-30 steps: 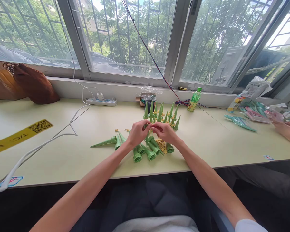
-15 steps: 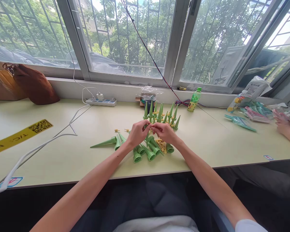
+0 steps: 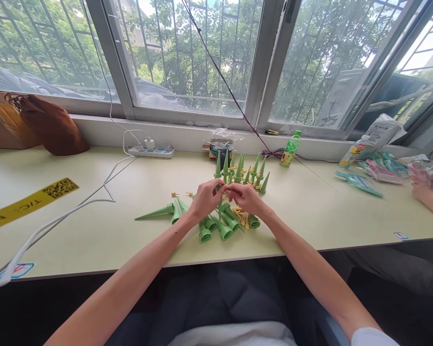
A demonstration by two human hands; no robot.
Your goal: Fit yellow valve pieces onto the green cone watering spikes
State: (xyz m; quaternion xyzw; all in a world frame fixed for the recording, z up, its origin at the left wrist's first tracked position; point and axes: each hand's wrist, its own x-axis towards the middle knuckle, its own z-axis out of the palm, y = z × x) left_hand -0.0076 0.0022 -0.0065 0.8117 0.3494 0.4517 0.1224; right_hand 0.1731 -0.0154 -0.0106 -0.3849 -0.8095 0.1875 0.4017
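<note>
My left hand (image 3: pixel 206 196) is closed around a green plastic plant watering spike (image 3: pixel 220 209), its pointed end hanging down below the fingers. Pressed up against it, my right hand (image 3: pixel 246 196) pinches with thumb and fingertips; what lies in that pinch is too small and hidden to make out. Beneath both hands lie several loose green spikes (image 3: pixel 225 232) with open threaded ends, beside a small heap of yellow valves (image 3: pixel 242 219). Behind the hands, several spikes (image 3: pixel 261 169) stand point up with yellow valves fitted in their sides.
A power strip (image 3: pixel 152 152) with a white cable lies at the back. A green drink bottle (image 3: pixel 290 150) stands right of the spikes. Further right are a second bottle (image 3: pixel 353 153), teal and pink packages (image 3: pixel 382 172) and another person's hand (image 3: pixel 427 193). A brown bag (image 3: pixel 54 126) sits far left.
My hands stay together in nearly the same place, with only tiny finger motion. At the far right the other person's hands shift slightly, holding something pinkish.
</note>
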